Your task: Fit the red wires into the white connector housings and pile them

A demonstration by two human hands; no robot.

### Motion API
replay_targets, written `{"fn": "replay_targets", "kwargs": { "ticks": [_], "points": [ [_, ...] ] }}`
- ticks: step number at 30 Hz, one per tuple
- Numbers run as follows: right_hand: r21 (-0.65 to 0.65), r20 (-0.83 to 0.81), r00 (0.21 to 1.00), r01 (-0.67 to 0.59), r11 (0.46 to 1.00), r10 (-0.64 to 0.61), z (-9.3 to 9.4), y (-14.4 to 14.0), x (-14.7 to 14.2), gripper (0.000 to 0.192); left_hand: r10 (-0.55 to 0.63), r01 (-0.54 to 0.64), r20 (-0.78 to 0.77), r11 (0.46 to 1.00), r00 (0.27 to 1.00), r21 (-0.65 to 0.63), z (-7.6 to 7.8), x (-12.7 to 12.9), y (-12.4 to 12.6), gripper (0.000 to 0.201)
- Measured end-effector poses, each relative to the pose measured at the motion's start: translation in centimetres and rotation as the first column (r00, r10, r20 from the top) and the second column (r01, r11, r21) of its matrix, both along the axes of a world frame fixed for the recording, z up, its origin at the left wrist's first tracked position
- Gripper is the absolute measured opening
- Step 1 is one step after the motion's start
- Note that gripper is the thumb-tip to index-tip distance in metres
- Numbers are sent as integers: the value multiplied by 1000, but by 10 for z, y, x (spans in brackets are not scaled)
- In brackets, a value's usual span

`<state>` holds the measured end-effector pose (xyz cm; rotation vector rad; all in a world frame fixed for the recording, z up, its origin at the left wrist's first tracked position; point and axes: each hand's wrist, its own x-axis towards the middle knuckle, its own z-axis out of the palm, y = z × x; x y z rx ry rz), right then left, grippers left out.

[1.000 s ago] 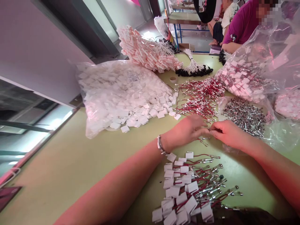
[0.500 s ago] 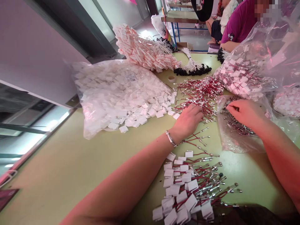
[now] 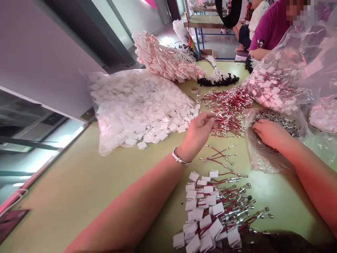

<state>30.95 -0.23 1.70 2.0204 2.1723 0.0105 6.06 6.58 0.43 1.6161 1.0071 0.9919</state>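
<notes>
My left hand (image 3: 200, 130) is at the left edge of a pile of short red wires with metal ends (image 3: 231, 123), thumb and fingers pinched together; what lies between them is too small to make out. My right hand (image 3: 273, 134) reaches into an opened clear plastic bag (image 3: 259, 163) of small metal-and-glass pieces (image 3: 286, 123). Its fingers are curled down among the pieces, tips partly hidden. Below the hands lie a few loose red wires (image 3: 219, 153). Nearer me are rows of white plastic housings (image 3: 210, 200) on red wires with glass-tube fuses (image 3: 238, 211) at their ends.
A large bag of white housings (image 3: 137, 105) spills open at left. Behind it lie bundled pale pink parts (image 3: 165, 59), white wires with black ends (image 3: 216, 75) and a tape roll (image 3: 195, 90). Finished-looking pieces fill a clear bag (image 3: 276, 84) at right. A person in purple (image 3: 271, 26) sits beyond.
My left hand has drawn back to the left from over the red wires and turned, fingers pinched. My right hand has gone lower into the bag of metal pieces. The view has shifted slightly.
</notes>
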Motion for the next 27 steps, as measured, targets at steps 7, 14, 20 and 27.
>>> {"fn": "replay_targets", "kwargs": {
  "ticks": [7,14,20,27],
  "points": [
    [-53,-37,998,-60,997,58,9,-7,4,29,-72,76,-153,997,986,21,-4,1,-11,14],
    [88,43,997,-75,993,71,0,-8,-11,24,-109,128,-193,988,975,90,-3,3,-19,31],
    [280,-473,868,-11,960,148,5,-15,-31,18,-191,206,-206,977,960,55,-2,5,-27,28],
    [370,-622,726,-58,927,293,-9,-29,-66,23,-269,271,-163,963,949,-14,-6,8,-35,27]
  ]
}}
